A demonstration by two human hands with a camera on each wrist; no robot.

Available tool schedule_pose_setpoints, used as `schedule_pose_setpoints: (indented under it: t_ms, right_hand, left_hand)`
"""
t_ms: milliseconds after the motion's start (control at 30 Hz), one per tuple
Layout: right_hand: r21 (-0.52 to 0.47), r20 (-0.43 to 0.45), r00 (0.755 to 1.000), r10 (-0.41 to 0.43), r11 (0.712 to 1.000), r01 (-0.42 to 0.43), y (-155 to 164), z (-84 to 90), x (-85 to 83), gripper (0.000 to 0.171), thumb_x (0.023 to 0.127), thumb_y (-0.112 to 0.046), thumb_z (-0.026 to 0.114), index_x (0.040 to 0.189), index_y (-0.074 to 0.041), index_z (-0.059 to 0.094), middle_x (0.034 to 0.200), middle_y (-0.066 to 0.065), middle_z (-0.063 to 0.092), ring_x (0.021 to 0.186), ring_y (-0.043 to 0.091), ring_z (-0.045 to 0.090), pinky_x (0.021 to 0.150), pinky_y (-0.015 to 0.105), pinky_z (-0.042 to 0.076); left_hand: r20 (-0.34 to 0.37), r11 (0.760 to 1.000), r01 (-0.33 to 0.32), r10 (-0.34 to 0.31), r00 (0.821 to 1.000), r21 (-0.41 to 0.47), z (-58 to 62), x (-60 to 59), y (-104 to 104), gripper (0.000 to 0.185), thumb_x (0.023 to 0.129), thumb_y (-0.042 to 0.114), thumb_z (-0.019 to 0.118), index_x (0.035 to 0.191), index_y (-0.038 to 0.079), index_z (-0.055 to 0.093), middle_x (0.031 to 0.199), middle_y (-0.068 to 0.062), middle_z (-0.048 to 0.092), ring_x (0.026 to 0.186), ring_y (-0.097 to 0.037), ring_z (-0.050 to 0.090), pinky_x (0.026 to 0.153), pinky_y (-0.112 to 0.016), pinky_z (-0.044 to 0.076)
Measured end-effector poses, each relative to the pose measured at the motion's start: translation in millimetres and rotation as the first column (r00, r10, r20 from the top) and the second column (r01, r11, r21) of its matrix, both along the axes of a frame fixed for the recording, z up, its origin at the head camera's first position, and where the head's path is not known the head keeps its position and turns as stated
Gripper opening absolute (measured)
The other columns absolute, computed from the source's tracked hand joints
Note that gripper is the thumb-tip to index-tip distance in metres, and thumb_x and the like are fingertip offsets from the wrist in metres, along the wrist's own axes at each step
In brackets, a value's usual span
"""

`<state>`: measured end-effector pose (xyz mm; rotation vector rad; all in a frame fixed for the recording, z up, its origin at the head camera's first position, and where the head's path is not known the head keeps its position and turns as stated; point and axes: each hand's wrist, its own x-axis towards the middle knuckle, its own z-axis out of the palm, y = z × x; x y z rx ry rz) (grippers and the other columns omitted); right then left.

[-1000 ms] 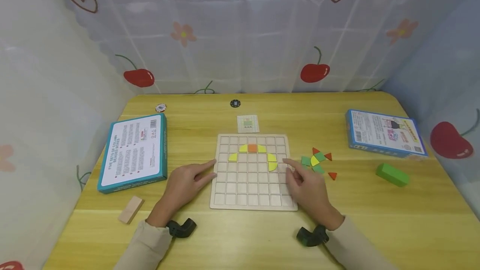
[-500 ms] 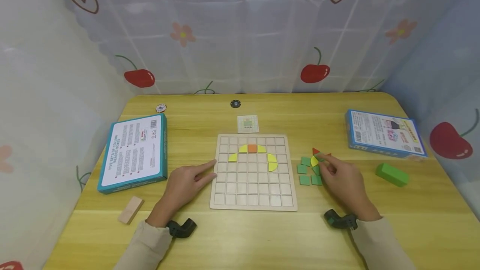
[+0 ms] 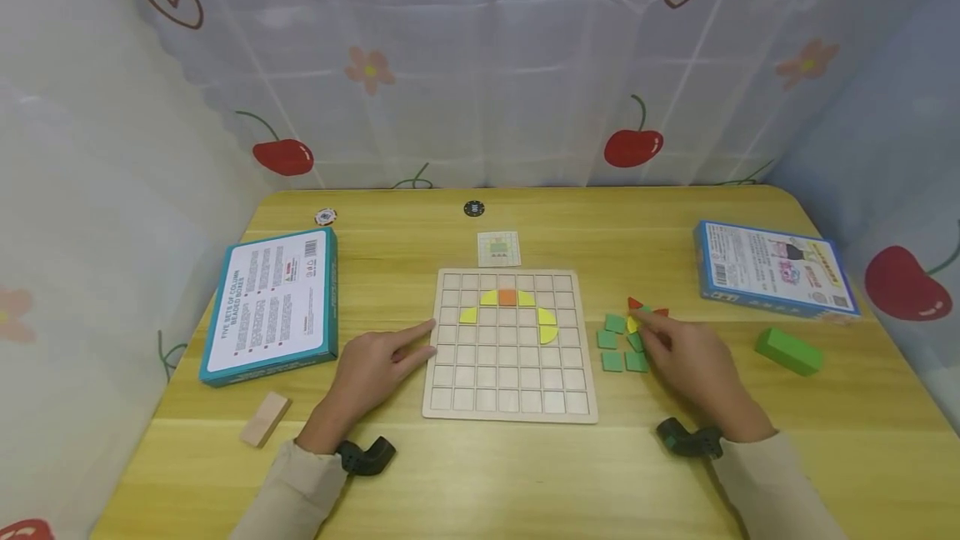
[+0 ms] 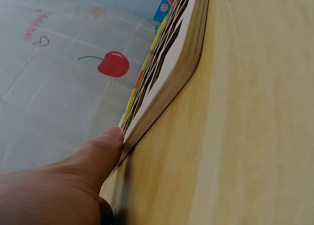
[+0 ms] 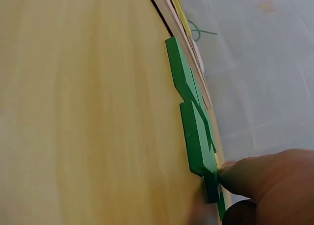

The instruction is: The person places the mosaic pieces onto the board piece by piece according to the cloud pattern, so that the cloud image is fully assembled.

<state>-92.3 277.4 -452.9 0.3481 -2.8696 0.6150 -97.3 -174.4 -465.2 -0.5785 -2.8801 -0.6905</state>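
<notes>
Yellow and orange pieces (image 3: pixel 507 297) sit on our board (image 3: pixel 507 377); green squares (image 3: pixel 612 362) remain at its three o'clock. Left hand (image 3: pixel 373 369) lies straight-fingered; whether right hand (image 3: pixel 696 363) grips, we cannot tell.

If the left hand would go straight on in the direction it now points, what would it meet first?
The wooden grid board; the fingers of the left hand appear to touch its left edge.

The head view is softly, evenly lit, with pale glare on the table (image 3: pixel 495 477) nearer than the fingers (image 3: pixel 412 332), while the 2 wrist views are dimmer, the cloth (image 4: pixel 59 102) beyond hazy.
</notes>
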Motion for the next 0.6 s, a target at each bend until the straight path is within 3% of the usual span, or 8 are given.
schedule_pose_setpoints:
  t_ms: [233,400,600]
  right_hand:
    - [0.025,0.059,0.998,0.004,1.0,-0.005,-5.3,8.1,-7.8,0.026,0.097,-0.022,0.071,0.117,-0.005,0.076,0.052,-0.008,0.033,0.047,0.012,0.033,0.046,0.031,0.027]
    - [0.028,0.1,0.995,-0.005,1.0,0.002,-11.9,12.3,-14.2,0.032,0.097,-0.018,0.071,0.125,-0.003,0.073,0.053,-0.007,0.035,0.048,0.011,0.031,0.046,0.03,0.025]
    - [0.062,0.081,0.997,-0.01,0.998,0.005,-14.5,14.1,-18.3,0.03,0.097,-0.021,0.071,0.122,-0.003,0.072,0.054,-0.005,0.04,0.048,0.014,0.036,0.046,0.032,0.027]
  left_hand:
    - [0.007,1.0,-0.006,0.006,1.0,0.004,1.0,-0.1,0.3,0.042,0.097,0.049,0.069,0.135,0.033,0.068,0.05,0.018,0.03,0.049,-0.001,0.023,0.048,-0.026,0.025]
    - [0.01,1.0,-0.007,0.007,1.0,0.01,-0.8,0.6,0.5,0.041,0.097,0.049,0.068,0.135,0.033,0.069,0.049,0.017,0.03,0.049,0.0,0.022,0.048,-0.026,0.025]
    - [0.01,1.0,-0.006,0.006,1.0,0.007,0.2,0.5,0.5,0.042,0.097,0.049,0.068,0.135,0.032,0.068,0.05,0.017,0.03,0.049,0.0,0.022,0.048,-0.025,0.025]
